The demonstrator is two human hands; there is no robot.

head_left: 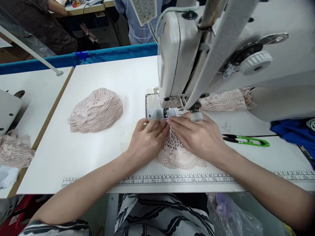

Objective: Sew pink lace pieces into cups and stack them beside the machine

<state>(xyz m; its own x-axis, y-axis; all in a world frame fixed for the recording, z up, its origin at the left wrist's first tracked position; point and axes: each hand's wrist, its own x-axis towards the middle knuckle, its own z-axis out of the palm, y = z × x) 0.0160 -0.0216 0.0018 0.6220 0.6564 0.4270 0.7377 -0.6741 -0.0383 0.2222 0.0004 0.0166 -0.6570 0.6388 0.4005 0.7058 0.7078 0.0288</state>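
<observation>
A pale pink lace piece [176,155] lies under the sewing machine's [177,55] head, its scalloped edge spread toward me. My left hand [149,139] grips it from the left, fingers bent and close together, fingertips beside the presser foot [165,113]. From the right, my right hand [197,132] holds the same piece, its long fingers together and pressed down on the lace. The fingertips of both hands nearly meet in front of the needle area. They cover the top of the lace, so the edge at the needle is hidden.
A stack of lace pieces [95,111] lies to the left, with more lace [226,100] behind the machine head. Green thread snips [248,140] rest at right near blue cloth [292,132]. A printed ruler [154,181] runs along the front edge. Other people sit beyond.
</observation>
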